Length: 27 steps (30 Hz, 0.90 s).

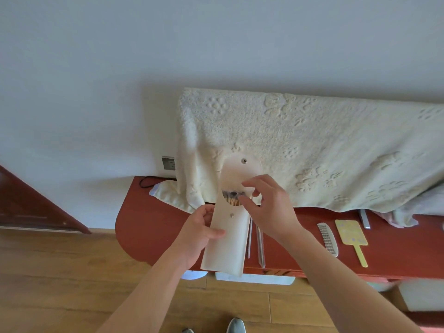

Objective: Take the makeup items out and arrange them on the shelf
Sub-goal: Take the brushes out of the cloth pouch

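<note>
1. So, left hand (201,234) grips the pouch (228,246) low, steadying it, with the mouth at 12 o'clock.
2. Right hand (266,210) curls over the brushes (233,197) inside; can't tell if it's pinching.
3. Comb (328,239) lies on the shelf (149,224) at 3 o'clock.

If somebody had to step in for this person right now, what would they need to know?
Left hand grips the white pouch, flap open, above the red shelf.
Right hand is at the pouch mouth, by the brushes; a grip on one is not clear.
Done: comb, yellow hand mirror and two thin silver tools lie on the shelf.
Left: take out the brushes and lay them down.
</note>
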Motion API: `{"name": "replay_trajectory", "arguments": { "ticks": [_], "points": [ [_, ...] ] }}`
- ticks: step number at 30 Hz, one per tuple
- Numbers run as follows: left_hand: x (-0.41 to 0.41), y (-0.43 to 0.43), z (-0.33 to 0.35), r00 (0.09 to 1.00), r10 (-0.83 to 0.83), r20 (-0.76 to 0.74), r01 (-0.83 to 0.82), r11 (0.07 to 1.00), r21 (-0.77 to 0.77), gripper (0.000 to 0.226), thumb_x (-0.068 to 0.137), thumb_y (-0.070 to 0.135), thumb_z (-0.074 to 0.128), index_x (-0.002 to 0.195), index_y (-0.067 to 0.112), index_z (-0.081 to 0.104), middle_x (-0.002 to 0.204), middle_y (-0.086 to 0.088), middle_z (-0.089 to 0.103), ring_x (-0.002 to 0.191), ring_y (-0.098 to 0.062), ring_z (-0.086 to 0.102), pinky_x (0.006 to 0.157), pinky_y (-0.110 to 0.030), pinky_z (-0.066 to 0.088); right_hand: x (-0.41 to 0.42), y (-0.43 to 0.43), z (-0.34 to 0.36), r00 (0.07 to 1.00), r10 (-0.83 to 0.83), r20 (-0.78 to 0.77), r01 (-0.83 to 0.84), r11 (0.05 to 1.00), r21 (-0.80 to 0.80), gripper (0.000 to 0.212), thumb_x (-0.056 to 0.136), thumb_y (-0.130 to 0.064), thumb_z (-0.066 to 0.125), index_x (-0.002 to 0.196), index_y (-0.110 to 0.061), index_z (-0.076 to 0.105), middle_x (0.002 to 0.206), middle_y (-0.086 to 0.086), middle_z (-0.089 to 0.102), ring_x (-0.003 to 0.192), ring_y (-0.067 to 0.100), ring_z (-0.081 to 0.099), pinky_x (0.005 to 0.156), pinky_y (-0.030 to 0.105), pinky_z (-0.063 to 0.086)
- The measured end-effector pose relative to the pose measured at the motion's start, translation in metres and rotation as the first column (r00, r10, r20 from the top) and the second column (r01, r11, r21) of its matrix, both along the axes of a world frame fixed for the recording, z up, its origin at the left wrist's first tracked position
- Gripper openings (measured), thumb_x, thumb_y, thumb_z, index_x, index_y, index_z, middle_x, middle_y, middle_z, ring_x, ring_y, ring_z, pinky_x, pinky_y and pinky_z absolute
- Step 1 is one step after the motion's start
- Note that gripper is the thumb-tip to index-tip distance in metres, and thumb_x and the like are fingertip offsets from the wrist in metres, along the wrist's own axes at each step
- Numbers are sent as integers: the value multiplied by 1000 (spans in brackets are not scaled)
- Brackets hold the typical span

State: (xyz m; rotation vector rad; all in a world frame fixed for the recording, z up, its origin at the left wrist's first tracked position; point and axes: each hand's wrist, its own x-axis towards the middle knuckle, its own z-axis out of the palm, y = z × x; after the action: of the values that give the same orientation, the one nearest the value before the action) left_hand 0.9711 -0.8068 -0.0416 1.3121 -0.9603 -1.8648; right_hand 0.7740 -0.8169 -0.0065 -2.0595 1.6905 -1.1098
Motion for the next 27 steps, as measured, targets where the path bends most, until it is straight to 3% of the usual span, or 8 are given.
{"name": "replay_trajectory", "arguments": {
  "ticks": [4, 8, 17, 20, 24, 27],
  "points": [
    [14, 6, 5, 1000, -9, -27, 8, 1000, -30, 65, 60, -8, 71, 121, 9, 58, 114, -15, 71, 107, -35, 67, 90, -47, 54, 16, -3, 7, 999, 27, -44, -26, 999, 26, 28, 84, -25, 74, 111, -18, 71, 108, -8, 61, 74, 1, 52, 67, 13, 44],
    [25, 10, 10, 999, -4, -51, 1, 999, -48, 63, 65, -13, 71, 122, 8, 57, 114, -15, 71, 108, -34, 67, 89, -45, 55, 32, -8, 8, 996, 51, -69, -49, 999, 22, 23, 86, -20, 71, 109, -15, 72, 107, -5, 62, 76, 3, 53, 71, 23, 51],
    [47, 18, 18, 998, 25, -56, -28, 998, -63, 55, 75, -21, 65, 122, 7, 56, 113, -13, 72, 105, -30, 69, 84, -40, 55, 59, -15, 18, 990, 96, -100, -94, 995, 32, 3, 84, -16, 71, 85, -16, 74, 91, -7, 60, 69, 5, 50, 63, 19, 43],
    [52, 21, 20, 998, 26, -52, -30, 997, -71, 54, 76, -20, 64, 122, 7, 56, 114, -13, 72, 106, -30, 69, 81, -37, 55, 64, -16, 20, 987, 109, -116, -103, 993, 54, 4, 86, -14, 69, 83, -13, 71, 89, -6, 60, 68, 7, 49, 61, 21, 42],
    [55, 24, 19, 998, 26, -51, -30, 997, -72, 55, 75, -20, 64, 123, 8, 57, 114, -13, 72, 107, -31, 68, 86, -42, 54, 67, -17, 23, 985, 112, -132, -108, 993, 42, 7, 87, -12, 66, 80, -13, 66, 83, -8, 55, 63, 1, 44, 57, 10, 31],
    [56, 27, 17, 1000, 6, -26, -8, 997, -80, 55, 75, -19, 64, 122, 9, 57, 114, -12, 72, 108, -31, 68, 91, -45, 54, 64, -22, 26, 991, 93, -101, -90, 996, 28, 8, 87, -12, 66, 79, -15, 65, 83, -9, 55, 63, -3, 45, 58, 11, 33]
  ]
}}
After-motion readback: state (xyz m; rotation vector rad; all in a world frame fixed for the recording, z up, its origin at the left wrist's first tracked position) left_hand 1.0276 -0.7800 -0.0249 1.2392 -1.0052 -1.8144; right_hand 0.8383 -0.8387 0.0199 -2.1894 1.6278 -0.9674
